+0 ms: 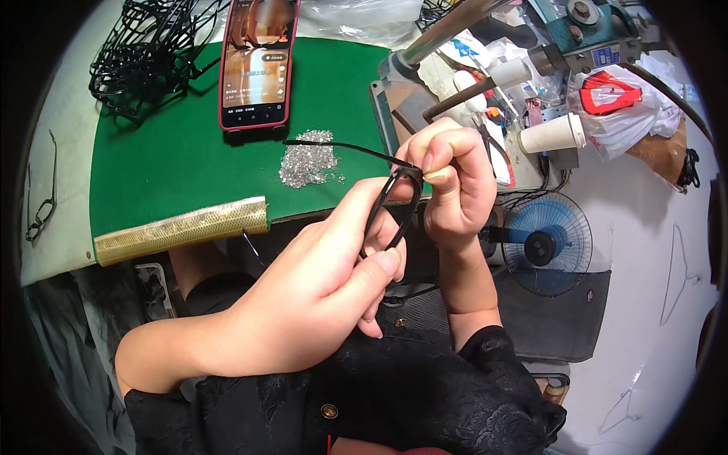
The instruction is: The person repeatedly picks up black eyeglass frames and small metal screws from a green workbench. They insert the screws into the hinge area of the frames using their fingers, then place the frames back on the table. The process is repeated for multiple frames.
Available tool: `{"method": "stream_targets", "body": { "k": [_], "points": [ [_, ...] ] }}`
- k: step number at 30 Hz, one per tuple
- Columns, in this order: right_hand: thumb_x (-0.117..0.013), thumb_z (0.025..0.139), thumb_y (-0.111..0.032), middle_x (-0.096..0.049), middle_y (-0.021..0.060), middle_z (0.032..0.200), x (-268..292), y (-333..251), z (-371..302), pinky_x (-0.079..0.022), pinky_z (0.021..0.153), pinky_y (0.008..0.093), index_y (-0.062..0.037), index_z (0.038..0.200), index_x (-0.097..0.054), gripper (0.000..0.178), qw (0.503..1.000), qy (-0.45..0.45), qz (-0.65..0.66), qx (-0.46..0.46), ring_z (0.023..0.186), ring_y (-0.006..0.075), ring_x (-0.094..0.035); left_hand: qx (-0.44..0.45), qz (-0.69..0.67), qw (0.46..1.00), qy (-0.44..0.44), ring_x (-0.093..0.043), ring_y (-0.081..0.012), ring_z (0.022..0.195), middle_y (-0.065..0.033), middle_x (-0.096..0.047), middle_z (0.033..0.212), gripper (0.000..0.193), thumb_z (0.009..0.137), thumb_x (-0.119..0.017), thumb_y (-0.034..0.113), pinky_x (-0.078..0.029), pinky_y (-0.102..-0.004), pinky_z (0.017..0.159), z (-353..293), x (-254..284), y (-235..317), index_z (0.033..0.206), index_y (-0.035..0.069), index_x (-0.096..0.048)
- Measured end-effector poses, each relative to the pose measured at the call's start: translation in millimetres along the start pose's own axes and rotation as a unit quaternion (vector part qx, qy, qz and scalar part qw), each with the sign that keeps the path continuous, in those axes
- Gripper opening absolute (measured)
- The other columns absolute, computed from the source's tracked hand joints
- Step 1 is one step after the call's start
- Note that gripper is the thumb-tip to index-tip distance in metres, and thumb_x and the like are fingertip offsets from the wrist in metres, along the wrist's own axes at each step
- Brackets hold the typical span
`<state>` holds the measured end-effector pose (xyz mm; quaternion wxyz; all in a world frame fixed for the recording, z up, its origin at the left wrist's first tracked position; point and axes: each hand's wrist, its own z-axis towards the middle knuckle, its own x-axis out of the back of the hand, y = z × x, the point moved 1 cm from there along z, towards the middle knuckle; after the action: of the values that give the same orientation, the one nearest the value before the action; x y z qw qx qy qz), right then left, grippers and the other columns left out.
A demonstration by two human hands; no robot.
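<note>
Left hand (318, 280) and right hand (462, 182) pinch partly hidden black glasses (411, 174) by the green mat (174, 167). White cup (550, 136) right of it, inside unseen.

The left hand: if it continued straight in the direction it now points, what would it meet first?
Beyond the black glasses frame it holds, the left hand would most likely meet the right hand, which pinches that same frame. With only one view, the exact depth is uncertain.
</note>
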<state>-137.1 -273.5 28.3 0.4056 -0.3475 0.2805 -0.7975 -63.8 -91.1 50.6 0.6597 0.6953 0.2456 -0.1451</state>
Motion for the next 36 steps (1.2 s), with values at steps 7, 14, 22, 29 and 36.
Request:
{"method": "stream_targets", "body": {
  "k": [7, 14, 22, 29, 36],
  "points": [
    [-0.055, 0.096, -0.026, -0.051, 0.0075, 0.075, 0, -3, -4, -0.047, 0.061, 0.0250, -0.0022, 0.088, -0.047, 0.027, 1.000, 0.002, -0.021, -0.018, 0.065, 0.0145, -0.053, 0.008, 0.024, 1.000, 0.001, -0.049, -0.0095, 0.063, -0.0094, -0.047, 0.094, 0.051, 0.097, -0.041, 0.003, -0.052, -0.0244, 0.058, -1, 0, -2, 0.143, -0.001, -0.019],
    [-0.066, 0.088, -0.017, -0.062, 0.0098, 0.070, 0, 4, -4, -0.048, 0.056, 0.0258, 0.0010, 0.081, -0.057, 0.021, 0.999, 0.042, 0.011, 0.011, 0.063, 0.0176, -0.062, 0.020, -0.014, 0.999, -0.028, -0.050, -0.0102, 0.063, -0.0098, -0.048, 0.093, 0.049, 0.097, -0.041, 0.004, -0.052, -0.0238, 0.057, 0, 6, -3, 0.141, -0.001, -0.020],
    [-0.069, 0.085, -0.017, -0.063, 0.0100, 0.069, 3, 4, -3, -0.049, 0.056, 0.0259, 0.0005, 0.079, -0.058, 0.021, 0.999, 0.023, -0.008, 0.029, 0.062, 0.0188, -0.064, 0.038, 0.005, 0.999, -0.034, -0.051, -0.0104, 0.062, -0.0099, -0.049, 0.093, 0.047, 0.098, -0.041, 0.005, -0.051, -0.0236, 0.056, -2, 8, -1, 0.140, -0.001, -0.022],
    [-0.070, 0.084, -0.014, -0.063, 0.0100, 0.069, 5, 3, -4, -0.049, 0.056, 0.0256, 0.0010, 0.079, -0.059, 0.019, 1.000, 0.011, -0.017, 0.022, 0.063, 0.0183, -0.063, 0.044, -0.022, 0.998, -0.043, -0.052, -0.0105, 0.060, -0.0102, -0.049, 0.092, 0.046, 0.097, -0.042, 0.006, -0.052, -0.0234, 0.054, -1, 12, -1, 0.139, 0.000, -0.024],
    [-0.066, 0.089, -0.017, -0.061, 0.0098, 0.069, -3, 3, -7, -0.049, 0.058, 0.0271, 0.0021, 0.080, -0.057, 0.023, 0.996, 0.071, 0.053, -0.002, 0.063, 0.0183, -0.061, 0.026, -0.157, 0.986, -0.040, -0.053, -0.0117, 0.059, -0.0111, -0.051, 0.089, 0.045, 0.095, -0.045, 0.007, -0.052, -0.0250, 0.051, 3, 10, -2, 0.136, 0.000, -0.028]
  ]
}}
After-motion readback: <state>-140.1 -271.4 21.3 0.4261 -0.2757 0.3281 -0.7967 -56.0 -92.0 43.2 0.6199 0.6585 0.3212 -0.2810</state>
